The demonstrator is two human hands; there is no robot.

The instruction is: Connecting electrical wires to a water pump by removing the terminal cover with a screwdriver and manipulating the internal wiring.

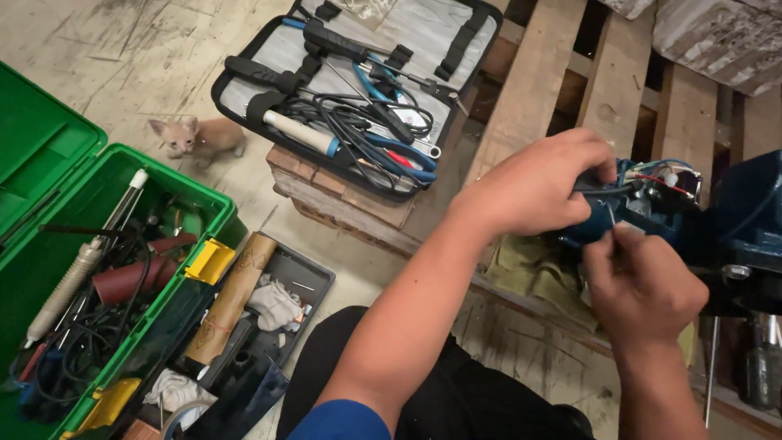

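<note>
My left hand (533,186) grips the top of a blue motor-like device (652,204) with red and blue wires, which rests on a wooden pallet (533,77). My right hand (643,285) is just below it, fingers pinched on a thin metal tool or wire (612,222) at the device's front. An olive cloth (533,265) lies under the device. What my right fingers pinch is partly hidden.
An open grey tool case (415,33) with pliers, screwdrivers and black leads lies on bricks. An open green toolbox (49,204) and a black tray (309,277) with a cardboard tube (232,297) sit at left. A small ginger kitten (199,137) stands on the floor. A blue vise (749,220) is at right.
</note>
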